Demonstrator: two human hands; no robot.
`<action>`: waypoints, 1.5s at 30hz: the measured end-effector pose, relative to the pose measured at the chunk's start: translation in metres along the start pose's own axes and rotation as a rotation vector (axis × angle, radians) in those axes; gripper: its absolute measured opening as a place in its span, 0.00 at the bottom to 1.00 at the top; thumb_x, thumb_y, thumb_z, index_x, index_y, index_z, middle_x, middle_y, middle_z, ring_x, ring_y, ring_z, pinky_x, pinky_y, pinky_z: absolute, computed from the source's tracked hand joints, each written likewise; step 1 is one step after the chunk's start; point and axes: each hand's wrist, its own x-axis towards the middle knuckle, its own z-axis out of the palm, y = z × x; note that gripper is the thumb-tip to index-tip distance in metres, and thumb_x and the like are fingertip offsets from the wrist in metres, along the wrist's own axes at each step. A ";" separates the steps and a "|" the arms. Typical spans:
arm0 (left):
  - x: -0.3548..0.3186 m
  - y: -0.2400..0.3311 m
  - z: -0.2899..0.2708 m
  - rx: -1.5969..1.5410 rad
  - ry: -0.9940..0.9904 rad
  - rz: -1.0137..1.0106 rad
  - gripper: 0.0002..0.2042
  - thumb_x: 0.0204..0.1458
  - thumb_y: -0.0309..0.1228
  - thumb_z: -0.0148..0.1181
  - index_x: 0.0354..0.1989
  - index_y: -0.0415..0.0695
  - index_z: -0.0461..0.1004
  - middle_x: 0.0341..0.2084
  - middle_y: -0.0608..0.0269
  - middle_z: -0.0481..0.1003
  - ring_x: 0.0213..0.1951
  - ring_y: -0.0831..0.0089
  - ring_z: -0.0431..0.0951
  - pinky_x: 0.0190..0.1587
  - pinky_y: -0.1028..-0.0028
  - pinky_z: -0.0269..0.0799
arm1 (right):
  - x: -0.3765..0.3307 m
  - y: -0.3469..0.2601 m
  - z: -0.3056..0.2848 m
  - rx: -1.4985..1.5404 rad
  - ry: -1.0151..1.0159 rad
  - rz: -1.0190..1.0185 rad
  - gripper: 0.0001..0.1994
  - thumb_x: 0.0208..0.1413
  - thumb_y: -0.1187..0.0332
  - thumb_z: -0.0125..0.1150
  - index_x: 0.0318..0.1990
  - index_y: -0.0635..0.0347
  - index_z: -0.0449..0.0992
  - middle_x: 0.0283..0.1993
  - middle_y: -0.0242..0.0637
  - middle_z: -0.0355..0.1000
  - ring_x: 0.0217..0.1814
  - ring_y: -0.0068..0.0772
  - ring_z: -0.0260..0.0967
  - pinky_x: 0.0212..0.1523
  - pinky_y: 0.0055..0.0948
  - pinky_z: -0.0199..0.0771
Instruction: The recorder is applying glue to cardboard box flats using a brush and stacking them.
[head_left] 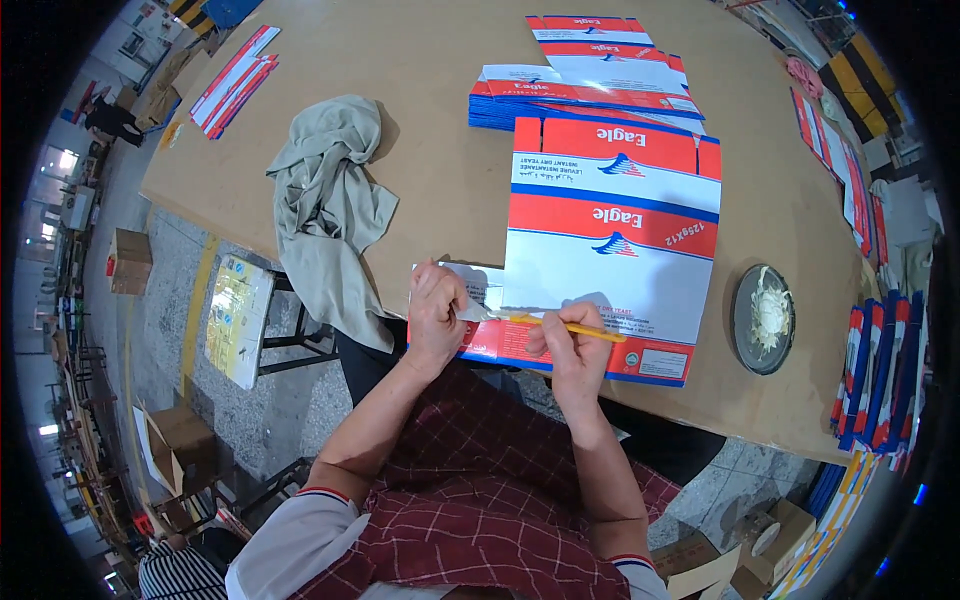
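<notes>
A flat printed carton sheet [610,275] in white, red and blue lies in front of me on the table, with a narrow flap reaching left. In my right hand [577,360] is a slim brush with a yellow handle [590,330]. Its pale tip points left and meets the flap close to my left hand [437,310]. That hand is closed over the flap's left end, fingers curled in; what they pinch is hidden. To the right of the sheet stands a dark round dish [743,322] holding white paste [770,315].
Behind the sheet is a stack of flat cartons [490,110]. A crumpled grey-green cloth [330,170] hangs over the table's near left edge. More folded cartons lie at the far left [235,85] and along the right edge [870,370]. A stool [237,320] stands on the floor left.
</notes>
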 end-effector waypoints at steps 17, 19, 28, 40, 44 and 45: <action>-0.003 -0.003 0.002 0.005 0.014 0.022 0.13 0.28 0.14 0.53 0.18 0.44 0.58 0.19 0.62 0.61 0.27 0.64 0.64 0.42 0.67 0.58 | 0.003 0.006 -0.002 -0.197 -0.045 -0.201 0.07 0.51 0.73 0.57 0.27 0.62 0.64 0.21 0.30 0.63 0.21 0.14 0.59 0.20 0.17 0.59; -0.004 -0.005 0.003 0.016 0.031 0.032 0.13 0.28 0.15 0.54 0.18 0.44 0.58 0.19 0.62 0.61 0.27 0.63 0.64 0.41 0.67 0.58 | 0.005 0.000 0.003 -0.201 -0.040 -0.219 0.07 0.51 0.73 0.56 0.27 0.63 0.65 0.21 0.30 0.63 0.21 0.14 0.59 0.20 0.17 0.59; -0.003 -0.003 0.002 0.021 0.041 0.047 0.13 0.29 0.16 0.55 0.18 0.44 0.57 0.19 0.62 0.61 0.27 0.64 0.64 0.42 0.66 0.58 | 0.024 -0.023 0.006 -0.336 -0.127 -0.077 0.07 0.50 0.72 0.54 0.25 0.63 0.64 0.15 0.29 0.61 0.16 0.15 0.57 0.17 0.20 0.55; -0.003 -0.002 0.000 0.013 0.045 0.036 0.13 0.30 0.16 0.55 0.17 0.44 0.57 0.19 0.63 0.62 0.28 0.64 0.66 0.43 0.65 0.58 | 0.027 -0.032 0.010 -0.379 -0.143 -0.110 0.08 0.50 0.72 0.54 0.24 0.63 0.63 0.15 0.30 0.61 0.15 0.17 0.56 0.16 0.21 0.53; -0.005 -0.003 0.001 0.036 0.048 0.041 0.13 0.30 0.16 0.55 0.17 0.45 0.57 0.18 0.63 0.62 0.28 0.65 0.66 0.43 0.65 0.58 | 0.031 -0.035 0.016 -0.388 -0.180 -0.104 0.08 0.49 0.72 0.54 0.24 0.63 0.63 0.15 0.32 0.62 0.15 0.19 0.58 0.16 0.23 0.55; -0.005 -0.002 0.001 0.035 0.045 0.039 0.13 0.30 0.17 0.56 0.17 0.45 0.57 0.18 0.63 0.62 0.28 0.65 0.66 0.44 0.65 0.58 | 0.032 -0.035 0.017 -0.387 -0.180 -0.105 0.08 0.49 0.72 0.54 0.24 0.63 0.63 0.15 0.32 0.62 0.15 0.19 0.58 0.16 0.23 0.55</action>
